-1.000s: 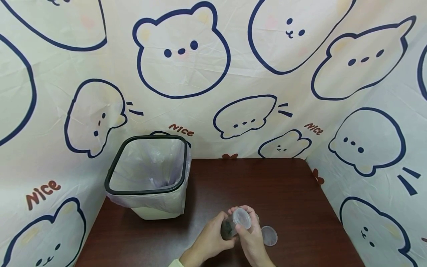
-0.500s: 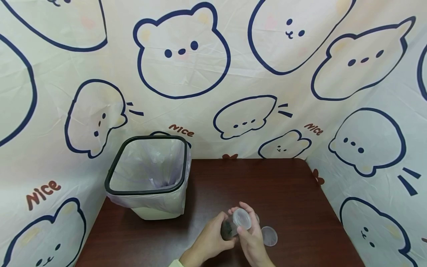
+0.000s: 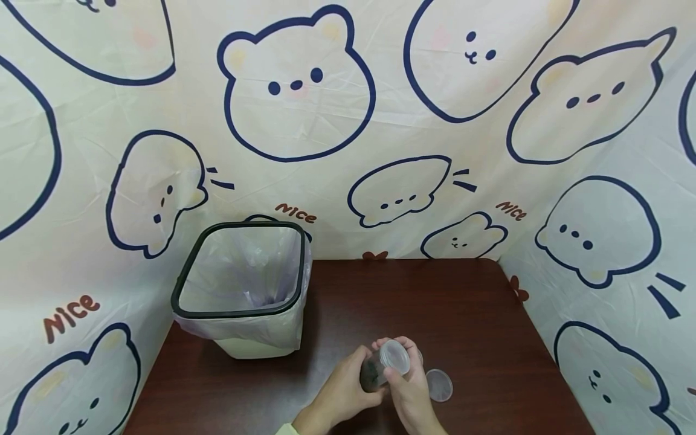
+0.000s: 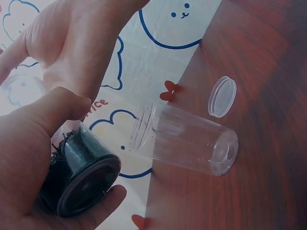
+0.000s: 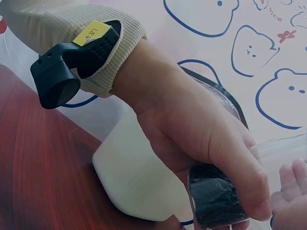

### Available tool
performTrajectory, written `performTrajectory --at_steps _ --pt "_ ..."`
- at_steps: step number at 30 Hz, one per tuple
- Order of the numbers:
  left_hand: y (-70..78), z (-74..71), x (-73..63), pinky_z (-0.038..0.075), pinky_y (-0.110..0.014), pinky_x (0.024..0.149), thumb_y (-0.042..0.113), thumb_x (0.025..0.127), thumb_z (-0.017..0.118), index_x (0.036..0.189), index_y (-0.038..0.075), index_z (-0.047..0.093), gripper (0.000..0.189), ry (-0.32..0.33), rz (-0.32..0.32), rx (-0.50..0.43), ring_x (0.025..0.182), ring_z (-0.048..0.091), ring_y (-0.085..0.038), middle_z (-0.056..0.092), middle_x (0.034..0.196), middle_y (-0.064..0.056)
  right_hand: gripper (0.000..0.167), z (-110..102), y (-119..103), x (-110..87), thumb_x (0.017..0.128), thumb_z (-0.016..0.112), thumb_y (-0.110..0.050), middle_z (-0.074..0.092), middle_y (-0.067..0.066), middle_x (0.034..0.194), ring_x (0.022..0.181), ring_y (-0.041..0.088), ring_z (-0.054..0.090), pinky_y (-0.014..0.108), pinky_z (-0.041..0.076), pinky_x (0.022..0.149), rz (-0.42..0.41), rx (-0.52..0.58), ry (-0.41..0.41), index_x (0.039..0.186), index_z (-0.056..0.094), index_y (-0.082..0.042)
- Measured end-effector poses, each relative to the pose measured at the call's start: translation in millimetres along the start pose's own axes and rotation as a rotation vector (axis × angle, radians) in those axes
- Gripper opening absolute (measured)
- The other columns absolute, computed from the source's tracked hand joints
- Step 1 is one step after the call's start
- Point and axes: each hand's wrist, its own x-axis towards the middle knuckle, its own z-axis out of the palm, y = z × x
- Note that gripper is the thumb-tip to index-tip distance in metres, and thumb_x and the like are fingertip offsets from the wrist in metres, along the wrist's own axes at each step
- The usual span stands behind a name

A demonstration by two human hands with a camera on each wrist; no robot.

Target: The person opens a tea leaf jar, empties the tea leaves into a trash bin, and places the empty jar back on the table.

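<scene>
In the head view my left hand (image 3: 342, 386) grips a clear plastic jar (image 3: 371, 373) by its body, tilted with its top toward the right. Dark dry shreds (image 4: 76, 153) fill its lower part, with what looks like clear film among them; their kind I cannot tell. My right hand (image 3: 410, 386) holds the jar's translucent screw lid (image 3: 395, 356), thumb at the near edge and fingers round the far side. Across the right wrist view, the left hand (image 5: 201, 124) curls round the jar, and only the right fingertips (image 5: 292, 182) show at the edge.
A second clear jar (image 4: 187, 139) stands on the brown table (image 3: 462, 314), mostly hidden behind my right hand in the head view. Beside it lies a loose round lid (image 3: 439, 385). A lined bin (image 3: 258, 347) stands back left. Patterned cloth (image 3: 304, 121) encloses the table.
The right fingers lifted off the lid's far side half a second ago and now lie against it again. The left hand and the jar have hardly moved.
</scene>
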Motion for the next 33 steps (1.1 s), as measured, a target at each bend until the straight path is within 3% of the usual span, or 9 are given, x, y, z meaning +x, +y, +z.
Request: performTrajectory --at_steps 12,22,28,33 --pt "-0.2 1.1 -0.6 0.048 -0.025 0.076 0.022 0.073 0.087 0.102 0.02 0.055 0.043 0.011 -0.002 0.009 0.082 0.055 -0.003 0.058 0.091 0.013 0.043 -0.7 -1.4 0.1 0.098 0.045 0.009 0.054 0.006 0.139 0.132 0.019 0.051 0.031 0.035 0.114 -0.006 0.006 -0.027 0.136 0.038 -0.01" --pt "-0.7 0.5 0.2 0.049 -0.024 0.075 0.023 0.075 0.087 0.103 0.019 0.056 0.042 0.0 0.015 0.009 0.083 0.056 -0.002 0.06 0.093 0.012 0.052 -5.1 -1.5 0.7 0.096 0.032 0.011 0.049 0.012 0.144 0.136 0.022 0.045 0.031 0.028 0.117 -0.055 0.04 -0.118 0.148 0.029 0.006" --pt "-0.4 0.7 -1.3 0.049 -0.024 0.075 0.023 0.076 0.086 0.103 0.02 0.055 0.041 -0.003 0.018 0.009 0.083 0.056 -0.002 0.06 0.094 0.013 0.057 -5.7 -0.1 -0.9 0.1 0.048 0.003 0.05 0.007 0.143 0.136 0.019 0.046 0.031 0.031 0.117 -0.014 0.013 -0.071 0.151 0.025 -0.004" --pt "-0.7 1.0 -1.4 0.048 -0.024 0.077 0.024 0.076 0.087 0.103 0.02 0.056 0.041 0.007 0.026 0.014 0.084 0.056 -0.002 0.061 0.095 0.013 0.053 -5.1 2.9 -2.1 0.099 0.058 0.002 0.053 0.004 0.139 0.133 0.018 0.051 0.031 0.035 0.115 -0.006 0.001 -0.015 0.141 0.028 -0.009"
